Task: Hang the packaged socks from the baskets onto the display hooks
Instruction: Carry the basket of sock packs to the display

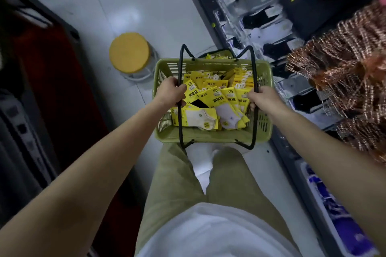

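Note:
A green plastic basket (pixel 211 136) is held in front of me above the floor. It is filled with several yellow packaged socks (pixel 219 100) with white hanger hooks. My left hand (pixel 172 92) is closed around the left black wire handle (pixel 180 73). My right hand (pixel 264 98) grips the right black handle (pixel 253 69). To the right, packaged socks hang on a display rack (pixel 257 19) in black and white rows.
A round yellow stool (pixel 130 52) stands on the pale floor left of the basket. Copper-coloured bundles (pixel 342 81) hang at the right. A dark red and black fixture (pixel 41 81) lines the left side. Blue packs (pixel 330 200) lie at the lower right.

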